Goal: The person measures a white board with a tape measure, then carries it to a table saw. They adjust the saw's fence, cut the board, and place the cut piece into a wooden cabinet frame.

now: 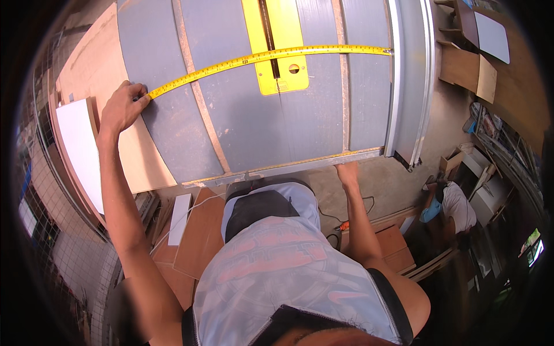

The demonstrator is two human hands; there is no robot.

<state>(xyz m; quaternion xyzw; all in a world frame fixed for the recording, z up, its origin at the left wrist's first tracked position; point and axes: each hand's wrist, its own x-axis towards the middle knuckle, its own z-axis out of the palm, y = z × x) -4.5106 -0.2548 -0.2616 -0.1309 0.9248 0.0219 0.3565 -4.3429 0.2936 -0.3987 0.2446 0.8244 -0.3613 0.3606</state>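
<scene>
Tape measure (245,59) out across the grey counter (248,127), and what a span: its yellow ribbon runs straight over the yellow insert plate (288,26), reaching well beyond that plate on both sides! Left of the plate, the left hand (122,109) has the tape pinched at the counter's edge, fingers curled around it; what else sits inside that grip, I cannot tell from here. Far right of the plate, the tape's tip meets the silver rail (397,86), or lies just beside it. On the near side of the plate, and to its right, the right hand (347,172) is at the front bar (306,165); its fingers are tucked out of sight, so gripping or merely resting, I can't say. Finesse matters here, I'd judge: tip snug against the rail, ribbon taut and flat, square to the plate's slot (267,26), eyes directly above when reading!
</scene>
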